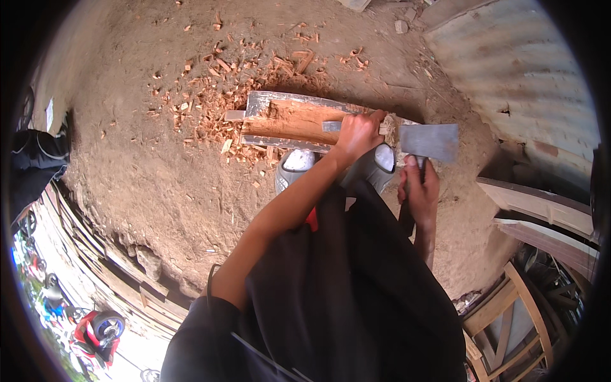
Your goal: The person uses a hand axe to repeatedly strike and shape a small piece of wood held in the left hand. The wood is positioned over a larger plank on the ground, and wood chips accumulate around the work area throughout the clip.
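My left hand (358,135) is closed around a chisel, whose flat metal blade (331,126) points left and lies over a hollowed wooden piece (299,119). Rough, reddish-brown wood shows inside that hollow, between worn grey rims. In my right hand (422,191), the dark handle of an axe is gripped. Its broad grey head (429,141) is just right of the chisel's butt end, apart from it. My shoes (299,160) are against the near side of the wood. The part of the chisel inside my left fist is hidden.
Wood chips (223,130) are scattered over the dirt floor (146,76), mostly left of and beyond the workpiece. A corrugated metal sheet (515,70) stands at the far right. Planks (541,207) and a wooden frame (503,318) lie right. A red motorcycle (95,334) shows lower left.
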`<state>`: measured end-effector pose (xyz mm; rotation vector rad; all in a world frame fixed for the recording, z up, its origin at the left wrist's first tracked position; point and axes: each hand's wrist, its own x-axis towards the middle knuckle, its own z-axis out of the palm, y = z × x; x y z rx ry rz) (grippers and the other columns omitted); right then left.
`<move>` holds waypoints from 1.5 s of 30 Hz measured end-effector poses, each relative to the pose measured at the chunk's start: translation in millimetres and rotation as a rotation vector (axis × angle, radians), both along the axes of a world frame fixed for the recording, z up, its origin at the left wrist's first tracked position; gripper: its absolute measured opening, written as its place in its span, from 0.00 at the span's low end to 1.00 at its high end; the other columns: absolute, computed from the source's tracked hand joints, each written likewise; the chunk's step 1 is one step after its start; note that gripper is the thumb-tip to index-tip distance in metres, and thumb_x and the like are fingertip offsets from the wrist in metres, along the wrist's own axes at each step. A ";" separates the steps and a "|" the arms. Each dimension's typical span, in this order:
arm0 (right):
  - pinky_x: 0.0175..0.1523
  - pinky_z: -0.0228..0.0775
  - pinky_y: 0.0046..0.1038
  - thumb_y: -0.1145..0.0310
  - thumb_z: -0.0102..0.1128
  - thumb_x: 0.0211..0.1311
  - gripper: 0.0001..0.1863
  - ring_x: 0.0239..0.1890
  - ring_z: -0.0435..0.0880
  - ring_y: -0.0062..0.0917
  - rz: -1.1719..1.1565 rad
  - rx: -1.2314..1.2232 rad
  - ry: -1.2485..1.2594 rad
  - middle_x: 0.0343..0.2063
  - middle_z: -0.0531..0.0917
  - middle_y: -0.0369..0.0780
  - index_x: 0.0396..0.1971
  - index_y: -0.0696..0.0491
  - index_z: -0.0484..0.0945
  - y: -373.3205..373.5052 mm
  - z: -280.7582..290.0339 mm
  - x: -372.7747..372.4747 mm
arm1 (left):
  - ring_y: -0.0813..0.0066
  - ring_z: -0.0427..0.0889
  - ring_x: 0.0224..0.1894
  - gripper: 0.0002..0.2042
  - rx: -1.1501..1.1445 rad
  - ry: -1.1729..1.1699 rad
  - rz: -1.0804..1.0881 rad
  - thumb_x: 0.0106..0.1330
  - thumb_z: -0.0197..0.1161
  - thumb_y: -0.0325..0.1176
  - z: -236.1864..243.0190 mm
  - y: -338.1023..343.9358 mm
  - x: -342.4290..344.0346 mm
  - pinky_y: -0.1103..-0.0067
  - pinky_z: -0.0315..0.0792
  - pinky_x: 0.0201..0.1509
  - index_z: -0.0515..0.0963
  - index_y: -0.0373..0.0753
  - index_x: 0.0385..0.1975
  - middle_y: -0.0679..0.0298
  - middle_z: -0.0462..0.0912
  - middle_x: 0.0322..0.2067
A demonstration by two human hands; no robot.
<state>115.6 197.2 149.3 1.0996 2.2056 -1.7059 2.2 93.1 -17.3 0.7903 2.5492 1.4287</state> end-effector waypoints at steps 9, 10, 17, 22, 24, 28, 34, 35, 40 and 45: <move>0.19 0.62 0.22 0.59 0.52 0.81 0.13 0.15 0.69 0.15 0.053 -0.047 0.052 0.23 0.72 0.33 0.43 0.55 0.72 19.6 -10.1 -1.0 | 0.52 0.87 0.30 0.20 -0.015 0.039 -0.050 0.49 0.70 0.31 -7.5 4.5 -1.2 0.61 0.80 0.34 0.80 0.41 0.45 0.53 0.85 0.25; 0.19 0.62 0.22 0.60 0.53 0.81 0.13 0.15 0.70 0.15 -0.035 -0.086 0.084 0.22 0.72 0.33 0.42 0.55 0.72 17.6 -5.4 -3.6 | 0.52 0.87 0.29 0.19 -0.026 0.034 -0.065 0.50 0.69 0.31 -7.8 4.0 -2.2 0.61 0.80 0.34 0.80 0.41 0.44 0.52 0.85 0.24; 0.19 0.63 0.22 0.59 0.54 0.80 0.14 0.15 0.71 0.15 0.095 -0.008 0.019 0.19 0.72 0.33 0.41 0.56 0.73 13.5 -12.0 0.6 | 0.52 0.87 0.29 0.15 -0.013 0.096 -0.090 0.50 0.69 0.33 -19.9 2.1 7.6 0.60 0.80 0.33 0.80 0.40 0.40 0.52 0.84 0.22; 0.19 0.63 0.22 0.58 0.55 0.80 0.15 0.15 0.71 0.15 -0.021 -0.013 0.040 0.20 0.73 0.33 0.39 0.55 0.72 10.9 -28.7 15.1 | 0.51 0.87 0.27 0.16 -0.032 0.028 -0.103 0.50 0.69 0.33 -13.1 1.5 2.4 0.60 0.79 0.33 0.80 0.41 0.40 0.52 0.84 0.22; 0.20 0.64 0.23 0.57 0.54 0.80 0.15 0.15 0.71 0.15 0.021 -0.081 -0.010 0.20 0.73 0.33 0.38 0.55 0.71 11.4 -25.9 13.8 | 0.51 0.87 0.27 0.17 -0.045 0.040 -0.108 0.50 0.69 0.33 -14.7 -0.4 0.7 0.60 0.79 0.33 0.80 0.41 0.41 0.52 0.84 0.22; 0.19 0.65 0.23 0.58 0.55 0.80 0.15 0.15 0.73 0.16 -0.076 -0.087 0.076 0.20 0.74 0.33 0.38 0.54 0.71 18.8 -15.0 9.9 | 0.52 0.87 0.27 0.18 -0.043 0.051 -0.108 0.50 0.70 0.35 -19.7 -3.4 3.3 0.60 0.79 0.32 0.80 0.41 0.43 0.53 0.84 0.21; 0.19 0.65 0.24 0.57 0.53 0.80 0.16 0.14 0.73 0.17 0.034 -0.056 0.036 0.19 0.74 0.34 0.38 0.55 0.71 17.0 -23.0 12.6 | 0.54 0.87 0.26 0.17 -0.064 0.053 -0.137 0.50 0.70 0.34 -17.9 -9.0 4.9 0.62 0.78 0.31 0.80 0.42 0.41 0.53 0.84 0.21; 0.19 0.65 0.24 0.57 0.53 0.80 0.16 0.14 0.72 0.17 0.002 -0.080 0.027 0.19 0.74 0.34 0.39 0.56 0.71 17.5 -16.4 10.8 | 0.54 0.87 0.26 0.16 -0.082 0.051 -0.154 0.50 0.70 0.35 -17.9 -9.4 7.3 0.62 0.78 0.31 0.80 0.42 0.40 0.54 0.84 0.21; 0.19 0.63 0.23 0.58 0.54 0.80 0.15 0.14 0.72 0.16 0.079 -0.010 0.044 0.18 0.73 0.34 0.38 0.56 0.71 4.0 -30.1 10.6 | 0.54 0.86 0.26 0.18 -0.040 0.063 -0.116 0.49 0.70 0.35 -16.5 -8.0 4.7 0.62 0.78 0.32 0.82 0.42 0.43 0.54 0.84 0.21; 0.19 0.63 0.23 0.58 0.54 0.80 0.16 0.14 0.71 0.16 -0.058 -0.045 0.114 0.19 0.73 0.34 0.38 0.57 0.71 5.1 -22.6 4.1 | 0.53 0.87 0.29 0.21 -0.011 0.036 -0.061 0.49 0.70 0.34 -16.2 -13.3 4.8 0.60 0.80 0.35 0.82 0.42 0.46 0.54 0.85 0.24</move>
